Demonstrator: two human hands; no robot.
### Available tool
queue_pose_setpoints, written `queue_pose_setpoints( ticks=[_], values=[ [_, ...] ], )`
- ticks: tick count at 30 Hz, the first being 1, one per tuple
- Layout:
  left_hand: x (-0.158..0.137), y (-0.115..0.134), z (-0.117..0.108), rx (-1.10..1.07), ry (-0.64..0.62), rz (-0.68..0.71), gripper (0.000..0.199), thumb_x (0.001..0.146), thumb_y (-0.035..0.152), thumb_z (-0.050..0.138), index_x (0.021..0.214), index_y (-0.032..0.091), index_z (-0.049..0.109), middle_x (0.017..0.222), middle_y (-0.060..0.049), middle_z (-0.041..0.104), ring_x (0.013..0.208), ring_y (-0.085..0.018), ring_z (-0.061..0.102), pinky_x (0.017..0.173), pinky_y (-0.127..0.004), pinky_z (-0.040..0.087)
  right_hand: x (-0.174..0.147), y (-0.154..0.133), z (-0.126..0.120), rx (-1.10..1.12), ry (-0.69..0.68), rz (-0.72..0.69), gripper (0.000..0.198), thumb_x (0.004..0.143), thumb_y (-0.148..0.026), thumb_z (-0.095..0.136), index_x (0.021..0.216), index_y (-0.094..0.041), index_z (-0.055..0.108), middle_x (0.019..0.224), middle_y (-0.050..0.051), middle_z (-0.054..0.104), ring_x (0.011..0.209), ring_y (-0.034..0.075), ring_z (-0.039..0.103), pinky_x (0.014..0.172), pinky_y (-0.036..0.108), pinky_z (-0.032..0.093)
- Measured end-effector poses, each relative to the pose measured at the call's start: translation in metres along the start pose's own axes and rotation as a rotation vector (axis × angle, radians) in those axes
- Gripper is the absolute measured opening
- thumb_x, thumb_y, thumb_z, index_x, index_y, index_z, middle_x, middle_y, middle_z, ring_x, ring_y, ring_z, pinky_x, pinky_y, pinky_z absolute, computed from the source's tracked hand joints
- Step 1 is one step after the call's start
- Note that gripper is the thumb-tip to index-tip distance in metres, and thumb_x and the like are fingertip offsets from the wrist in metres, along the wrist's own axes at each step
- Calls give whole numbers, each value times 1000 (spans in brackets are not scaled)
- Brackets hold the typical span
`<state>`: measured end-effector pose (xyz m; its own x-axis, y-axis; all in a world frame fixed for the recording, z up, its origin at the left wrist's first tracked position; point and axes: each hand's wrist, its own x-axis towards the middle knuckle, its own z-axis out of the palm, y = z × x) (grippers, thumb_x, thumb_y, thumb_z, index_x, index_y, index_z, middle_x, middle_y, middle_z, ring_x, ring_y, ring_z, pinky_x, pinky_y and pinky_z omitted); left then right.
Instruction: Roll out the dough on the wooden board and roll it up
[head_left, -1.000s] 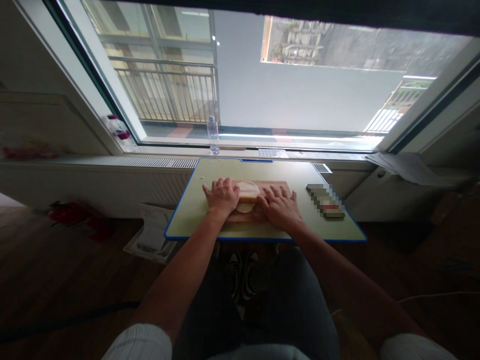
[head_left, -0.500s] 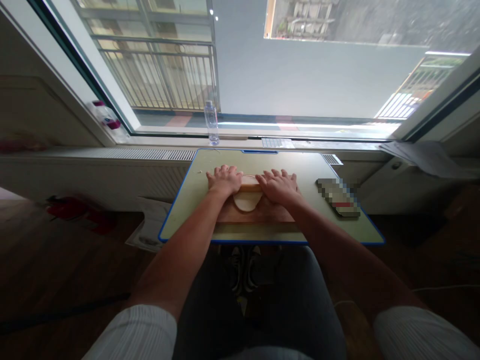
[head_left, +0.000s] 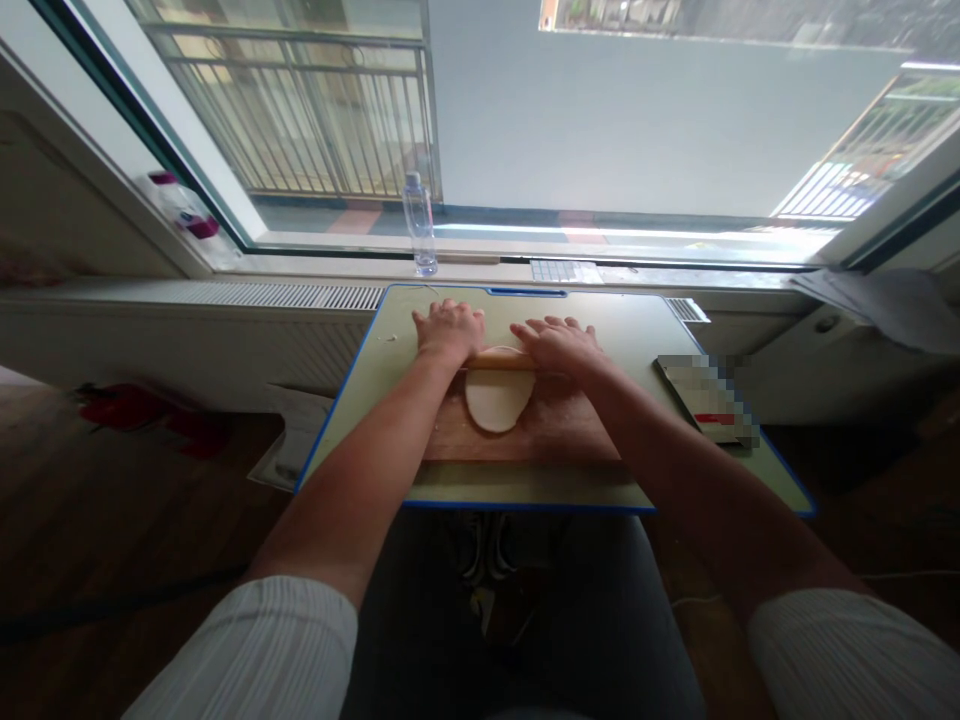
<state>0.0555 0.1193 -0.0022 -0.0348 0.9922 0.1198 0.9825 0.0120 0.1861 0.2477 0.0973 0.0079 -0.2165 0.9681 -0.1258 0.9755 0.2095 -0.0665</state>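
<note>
A pale, rounded sheet of dough (head_left: 499,404) lies on a brown wooden board (head_left: 547,430). Across its far part rests a wooden rolling pin (head_left: 504,360), its ends hidden beneath my palms. My left hand (head_left: 451,330) presses on the pin's left end, fingers stretched out beyond it. On the other end lies my right hand (head_left: 559,343), open too, its fingers reaching forward past the pin. The dough's far edge shows just behind the pin, between the hands.
Under the board is a light green table (head_left: 622,325) with a blue rim. A blurred-out flat object (head_left: 709,400) lies at its right. Behind stand a clear bottle (head_left: 420,225) on the sill and a purple-capped bottle (head_left: 184,207) by the window frame. Papers (head_left: 877,300) sit at right.
Both hands have moved away from me with the rolling pin, to the dough's far part. More of the dough shows on the near side. The view has shifted slightly.
</note>
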Motion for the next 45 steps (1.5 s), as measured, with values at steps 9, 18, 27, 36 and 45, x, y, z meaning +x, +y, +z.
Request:
queue_pose_setpoints(
  ticks=[9, 18, 27, 36, 45],
  values=[
    [35, 4, 7, -4, 121, -3, 58, 109, 39, 26, 131, 15, 75, 143, -21, 70, 135, -37, 58, 116, -58, 38, 43, 10, 6, 190, 20, 131, 80, 106, -78, 22, 156, -30, 62, 170, 15, 49, 154, 46, 41, 122, 76, 27],
    [34, 3, 10, 9, 81, 16, 59, 109, 41, 27, 134, 14, 73, 146, -21, 68, 138, -37, 56, 116, -57, 40, 45, 10, 11, 224, 88, 153, 82, 103, -80, 30, 154, -25, 64, 170, 16, 50, 153, 44, 42, 125, 74, 25],
    [22, 2, 5, 2, 17, 23, 58, 108, 42, 29, 137, 16, 73, 149, -20, 67, 140, -37, 56, 115, -55, 43, 30, 6, 9, 192, 107, 156, 86, 103, -82, 29, 155, -23, 63, 168, 17, 52, 152, 43, 44, 124, 69, 30],
    [12, 0, 3, 7, -5, 32, 60, 108, 46, 30, 135, 16, 74, 148, -21, 68, 138, -37, 59, 114, -55, 48, 23, 6, 13, 179, 120, 153, 89, 101, -86, 28, 152, -24, 65, 165, 16, 56, 150, 44, 48, 124, 68, 32],
    [1, -1, 0, 10, -43, 37, 63, 108, 51, 27, 139, 18, 72, 149, -19, 67, 138, -37, 59, 114, -56, 48, 8, -2, 10, 168, 108, 167, 89, 101, -86, 29, 156, -25, 63, 167, 16, 54, 150, 42, 48, 124, 66, 31]
  ],
)
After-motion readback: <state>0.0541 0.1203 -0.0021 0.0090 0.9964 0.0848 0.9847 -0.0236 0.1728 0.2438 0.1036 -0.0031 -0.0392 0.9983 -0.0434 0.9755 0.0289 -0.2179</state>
